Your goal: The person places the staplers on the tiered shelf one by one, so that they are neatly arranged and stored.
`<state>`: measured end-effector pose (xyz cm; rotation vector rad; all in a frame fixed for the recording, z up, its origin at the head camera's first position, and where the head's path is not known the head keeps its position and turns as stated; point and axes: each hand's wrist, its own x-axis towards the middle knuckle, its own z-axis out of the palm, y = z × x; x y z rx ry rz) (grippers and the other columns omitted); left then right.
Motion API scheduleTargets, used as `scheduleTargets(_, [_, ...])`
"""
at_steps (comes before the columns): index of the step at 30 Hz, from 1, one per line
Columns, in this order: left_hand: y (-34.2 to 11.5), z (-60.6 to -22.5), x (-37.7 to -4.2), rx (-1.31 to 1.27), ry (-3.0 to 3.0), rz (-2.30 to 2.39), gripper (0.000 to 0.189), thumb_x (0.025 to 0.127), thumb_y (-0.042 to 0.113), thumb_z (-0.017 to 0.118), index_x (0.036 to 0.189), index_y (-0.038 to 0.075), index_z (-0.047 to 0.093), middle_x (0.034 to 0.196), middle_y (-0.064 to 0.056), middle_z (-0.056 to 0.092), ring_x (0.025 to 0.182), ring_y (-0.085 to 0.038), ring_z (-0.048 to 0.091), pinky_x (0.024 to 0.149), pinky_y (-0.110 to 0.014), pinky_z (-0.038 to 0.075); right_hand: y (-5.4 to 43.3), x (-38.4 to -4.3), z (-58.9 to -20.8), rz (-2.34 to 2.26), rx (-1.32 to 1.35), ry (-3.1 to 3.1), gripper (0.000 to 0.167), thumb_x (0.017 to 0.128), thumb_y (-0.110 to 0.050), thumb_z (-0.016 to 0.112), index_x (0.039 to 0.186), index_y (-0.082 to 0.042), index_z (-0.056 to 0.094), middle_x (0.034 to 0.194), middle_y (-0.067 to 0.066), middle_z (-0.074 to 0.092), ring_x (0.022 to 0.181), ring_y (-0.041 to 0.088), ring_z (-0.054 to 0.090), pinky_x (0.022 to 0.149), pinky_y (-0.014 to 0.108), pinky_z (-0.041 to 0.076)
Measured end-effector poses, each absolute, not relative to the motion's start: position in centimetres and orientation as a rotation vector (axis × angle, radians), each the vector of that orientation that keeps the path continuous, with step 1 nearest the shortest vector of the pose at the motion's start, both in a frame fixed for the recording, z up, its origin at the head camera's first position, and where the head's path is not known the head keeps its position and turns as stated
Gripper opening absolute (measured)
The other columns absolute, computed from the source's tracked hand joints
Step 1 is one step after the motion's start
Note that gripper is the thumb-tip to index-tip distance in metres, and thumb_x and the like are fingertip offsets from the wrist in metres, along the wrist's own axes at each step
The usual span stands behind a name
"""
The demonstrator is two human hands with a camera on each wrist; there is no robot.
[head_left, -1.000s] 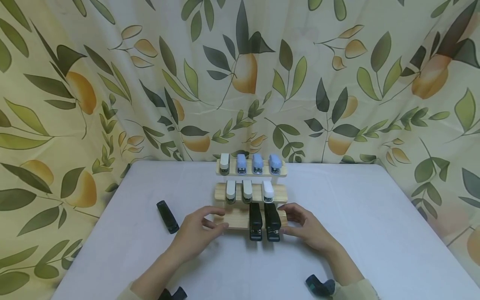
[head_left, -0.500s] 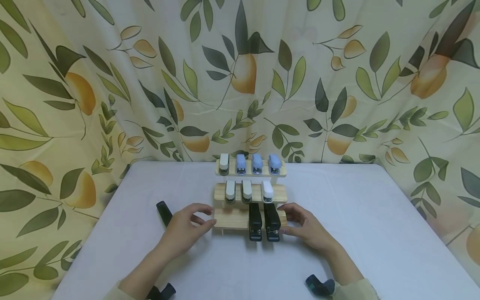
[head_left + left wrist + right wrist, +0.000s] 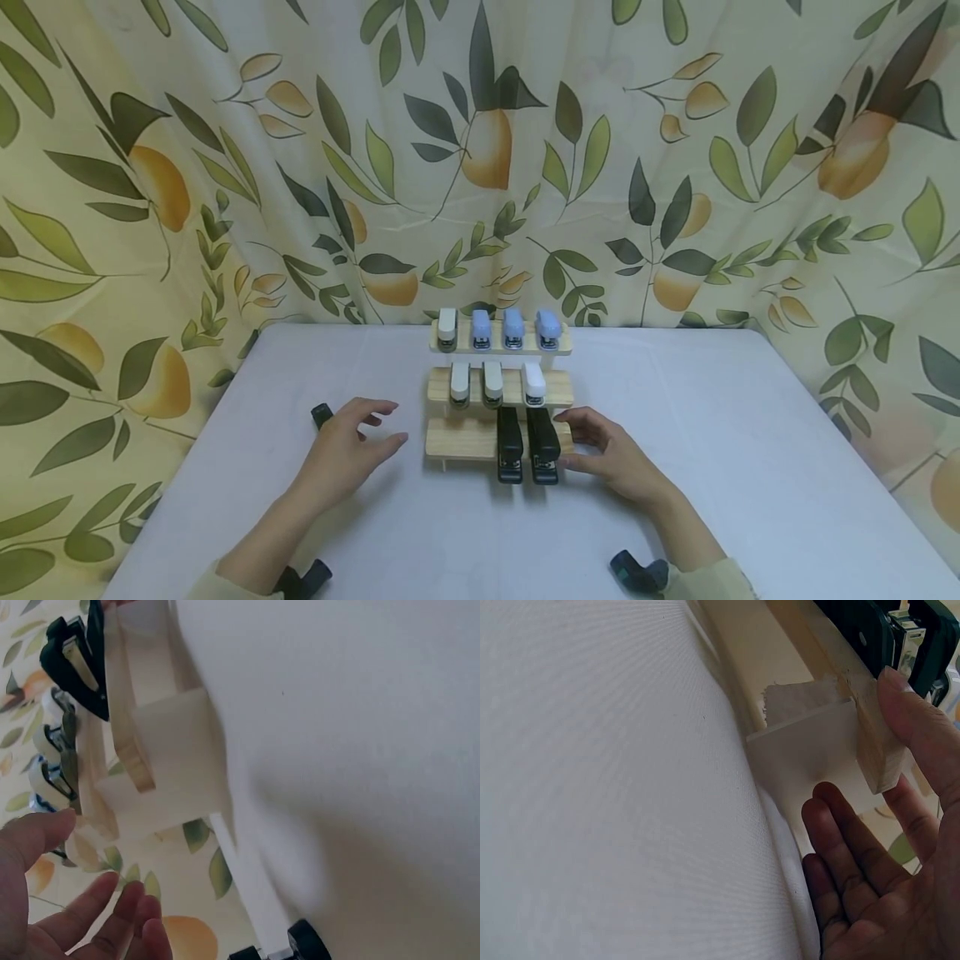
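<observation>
A three-step wooden display stand (image 3: 461, 437) stands in the middle of the table in the head view. My right hand (image 3: 611, 454) grips the right end of its lowest step, thumb at the front edge and index finger behind. My left hand (image 3: 348, 446) is apart from the stand's left side, its fingers loosely spread and holding nothing. Two black staplers (image 3: 510, 446) sit on the right part of the lowest step. Three pale staplers (image 3: 492, 383) line the middle step. One off-white stapler (image 3: 447, 327) and three blue staplers (image 3: 513, 328) occupy the top step.
Another black stapler (image 3: 322, 414) lies on the white-covered table (image 3: 517, 550), mostly hidden behind my left hand. A leaf-and-fruit patterned curtain (image 3: 525, 192) hangs behind the table. Black wrist-worn devices (image 3: 637, 573) show near both forearms.
My left hand has drawn away from the stand's lowest step, moving left, and now covers most of the loose black stapler. The right hand has kept its place on the stand.
</observation>
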<state>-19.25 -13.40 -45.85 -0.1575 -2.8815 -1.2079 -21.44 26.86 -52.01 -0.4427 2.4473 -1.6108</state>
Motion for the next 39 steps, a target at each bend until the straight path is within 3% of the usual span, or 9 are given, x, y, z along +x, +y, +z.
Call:
scheduleTargets(11, [-16.1,-45.5,-19.9,-0.112,-2.918,-1.107,0.059,0.093,0.041,0.077,0.144,0.017,0.059,0.142,-0.010,0.059,0.117,-0.033,0.062,0.091,-0.048,0.056,26.8,-21.4,-51.9,-1.615,-0.441,2.443,0.058,0.086,-0.021,0.085,0.136,-0.015,0.058,0.138,0.010,0.061,0.124,0.031,0.060,0.104,0.032,0.050])
scheduleTargets(16, [-17.6,-45.5,-20.3,-0.127,-2.951,-1.074,0.069,0.093,0.045,0.077,0.148,0.010,0.054,0.150,-0.017,0.052,0.138,-0.041,0.050,0.109,-0.062,0.045,26.8,-21.3,-51.9,-1.622,-0.440,2.434,0.059,0.085,-0.021,0.085,0.137,-0.015,0.058,0.139,0.011,0.061,0.125,0.032,0.059,0.104,0.032,0.050])
scheduleTargets(20, [-18.8,-45.8,-20.8,-0.113,-2.985,-1.062,0.079,0.091,0.047,0.078,0.150,0.004,0.049,0.155,-0.024,0.044,0.145,-0.048,0.040,0.115,-0.067,0.036,26.8,-21.4,-51.9,-1.619,-0.436,2.432,0.059,0.086,-0.021,0.085,0.137,-0.015,0.058,0.139,0.011,0.061,0.125,0.032,0.059,0.106,0.035,0.050])
scheduleTargets(28, [-20.4,-46.4,-21.2,-0.106,-3.100,-1.040,0.102,0.084,0.052,0.083,0.155,-0.005,0.036,0.159,-0.033,0.030,0.145,-0.057,0.032,0.112,-0.073,0.034,26.8,-21.4,-51.9,-1.613,-0.431,2.431,0.059,0.086,-0.022,0.085,0.137,-0.015,0.058,0.139,0.011,0.061,0.125,0.032,0.059,0.105,0.036,0.050])
scheduleTargets(39, [-21.8,-47.1,-21.4,-0.094,-3.147,-1.016,0.115,0.080,0.056,0.084,0.156,-0.010,0.027,0.157,-0.039,0.026,0.144,-0.061,0.029,0.111,-0.074,0.034,26.8,-21.4,-52.0,-1.629,-0.444,2.421,0.058,0.086,-0.021,0.085,0.136,-0.014,0.058,0.139,0.011,0.061,0.126,0.033,0.059,0.105,0.031,0.049])
